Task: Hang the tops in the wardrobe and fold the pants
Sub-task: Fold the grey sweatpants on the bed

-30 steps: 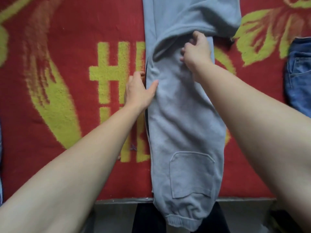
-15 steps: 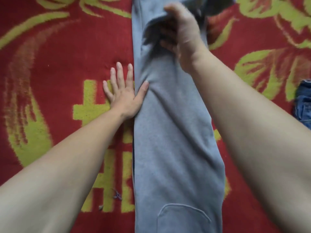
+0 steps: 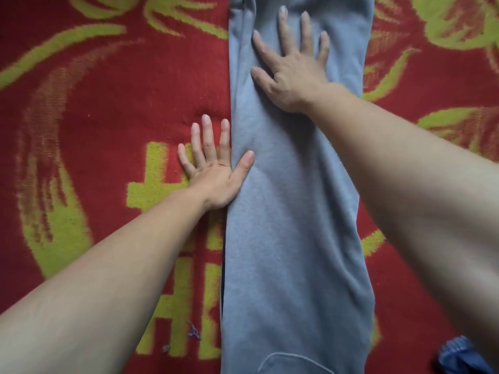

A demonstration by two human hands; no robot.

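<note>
Pants [image 3: 291,238]: grey fleece with a soft matte nap, laid as one long narrow strip on the blanket [image 3: 108,117], running from the near edge of view to the far edge. Blanket: red pile with yellow-green leaf shapes and blocky yellow characters. Shallow creases run lengthwise down the pants. A curved patch-pocket seam [image 3: 291,363] shows at their near end.

Your left hand [image 3: 213,171] lies flat on the blanket, tight against the pants' left edge, fingers straight and close together. Only the thumb reaches over onto the fleece. Your right hand [image 3: 294,68] lies palm-down on the pants farther up, fingers straight and spread wide, pressing the cloth. Neither hand grips anything.

Right of the pants, beside their near end: a bit of ribbed blue cloth [image 3: 456,352] at the corner of view. You cannot tell what garment it is. Left of the pants: a small scrap of blue thread [image 3: 194,333] on the blanket.
</note>
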